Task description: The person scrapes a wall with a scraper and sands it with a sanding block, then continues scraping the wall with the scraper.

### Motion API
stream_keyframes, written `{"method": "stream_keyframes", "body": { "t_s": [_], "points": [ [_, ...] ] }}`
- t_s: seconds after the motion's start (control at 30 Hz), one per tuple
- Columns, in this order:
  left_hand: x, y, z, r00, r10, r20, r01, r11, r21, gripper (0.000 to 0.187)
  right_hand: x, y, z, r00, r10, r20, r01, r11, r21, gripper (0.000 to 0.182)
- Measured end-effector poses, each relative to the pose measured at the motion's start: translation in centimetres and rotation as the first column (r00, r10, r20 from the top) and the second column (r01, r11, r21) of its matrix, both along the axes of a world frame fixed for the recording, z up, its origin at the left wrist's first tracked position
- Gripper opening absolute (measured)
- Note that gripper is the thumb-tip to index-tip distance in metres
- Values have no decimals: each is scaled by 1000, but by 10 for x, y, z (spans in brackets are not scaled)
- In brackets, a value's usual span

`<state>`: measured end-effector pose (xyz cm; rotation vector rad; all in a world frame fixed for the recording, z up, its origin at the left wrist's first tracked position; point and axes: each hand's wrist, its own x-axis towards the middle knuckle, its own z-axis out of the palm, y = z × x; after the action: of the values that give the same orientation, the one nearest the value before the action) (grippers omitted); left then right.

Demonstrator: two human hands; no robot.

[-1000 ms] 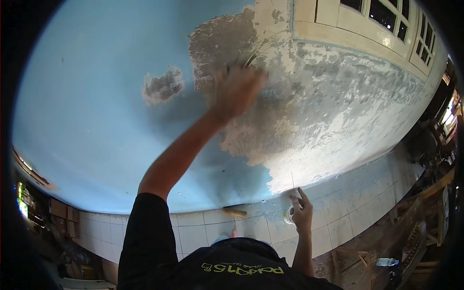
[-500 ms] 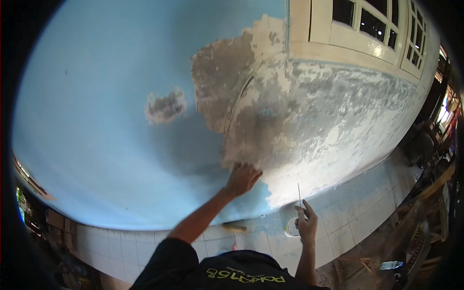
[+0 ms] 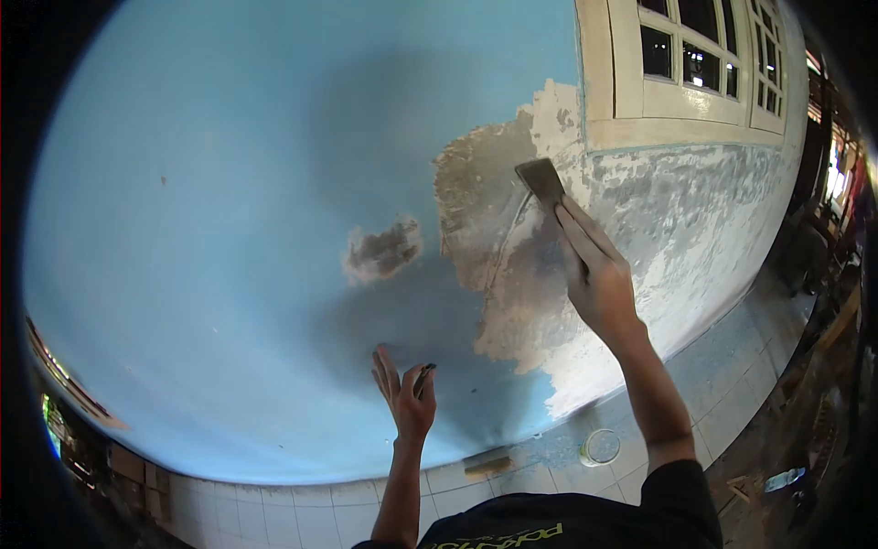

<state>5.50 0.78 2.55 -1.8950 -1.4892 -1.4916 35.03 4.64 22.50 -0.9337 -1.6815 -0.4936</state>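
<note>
My right hand (image 3: 604, 288) is raised to the wall with its fingers closed on a flat scraper (image 3: 541, 181). The broad, dark blade overlaps the bare, stripped patch (image 3: 485, 178), near the top of a long crack (image 3: 508, 242). Lower and to the left, my left hand (image 3: 409, 403) is close to the blue painted wall (image 3: 229, 302), several fingers stretched upward. Between its thumb and palm sits a small dark object (image 3: 423, 375), its kind unclear. A smaller grey bare spot (image 3: 384, 250) shows above that hand.
A cream window frame (image 3: 686, 128) borders the patch at upper right. Below the wall runs a tiled floor (image 3: 320, 508) holding a small white tub (image 3: 600, 448) and a brownish block (image 3: 487, 465). Wood scraps and a clear plastic bottle (image 3: 784, 479) lie at lower right.
My right hand has risen from near the floor to the upper patch with the scraper. My left hand has left the patch's lower edge and moved down and left. The view has shifted left.
</note>
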Motion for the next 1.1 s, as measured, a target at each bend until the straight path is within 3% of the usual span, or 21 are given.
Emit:
{"method": "stream_keyframes", "body": {
  "t_s": [0.07,0.17,0.33,0.43,0.5,0.83,0.9,1.1],
  "points": [
    [-21,0,-7,999,21,-46,-33,961,-275,13,-11,6,16,999,-44,-3,44,999,18,40],
    [-33,-1,-10,996,-33,-81,0,923,-384,16,-21,12,50,993,-121,1,121,992,42,44],
    [-38,-6,-9,991,-77,-105,29,917,-397,18,-34,-7,43,974,-221,47,223,974,-41,49],
    [-42,-4,-10,988,-100,-114,47,916,-399,19,-36,-10,44,970,-240,32,242,969,-52,39],
    [-45,0,-12,987,-113,-118,55,911,-410,19,-35,-11,53,972,-225,63,226,974,-8,47],
    [-48,-4,-13,978,-61,-200,-29,907,-419,19,-30,-9,50,974,-215,73,213,977,32,42],
    [-49,-7,-14,977,-44,-209,-48,907,-419,19,-29,-14,38,971,-212,109,217,976,-32,42],
    [-45,-2,-13,983,-60,-171,-19,905,-424,20,-30,-13,63,973,-208,102,212,977,-31,43]
  ]
}}
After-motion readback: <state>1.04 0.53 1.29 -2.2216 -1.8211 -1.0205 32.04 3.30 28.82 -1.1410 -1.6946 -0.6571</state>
